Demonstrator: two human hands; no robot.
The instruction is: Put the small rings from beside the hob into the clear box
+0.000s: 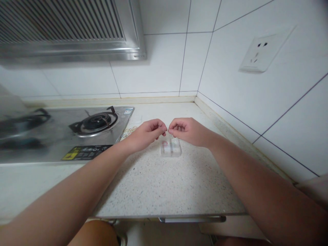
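Directly under my hands sits a small clear plastic box (171,147) with something red inside, on the pale speckled stone countertop (159,184); nothing lies between it and my fingers. My left hand (147,132) and right hand (186,130) meet fingertip to fingertip just above the box, each with thumb and forefinger pinched shut on one tiny item (167,130) held between them, too small to identify. Left of the hands, a loose scatter of thin pale rubber bands (130,130) lies at the edge of the brushed stainless-steel gas hob (58,140), with its round black burner (96,121) and a yellow warning label (84,152) at the front. Overhead: a ribbed metal extractor hood (69,29). Walls are glossy white square tiles with dark grout lines; a white wall socket (258,54) on the right wall. A metal drawer handle (192,219) runs below the counter edge.
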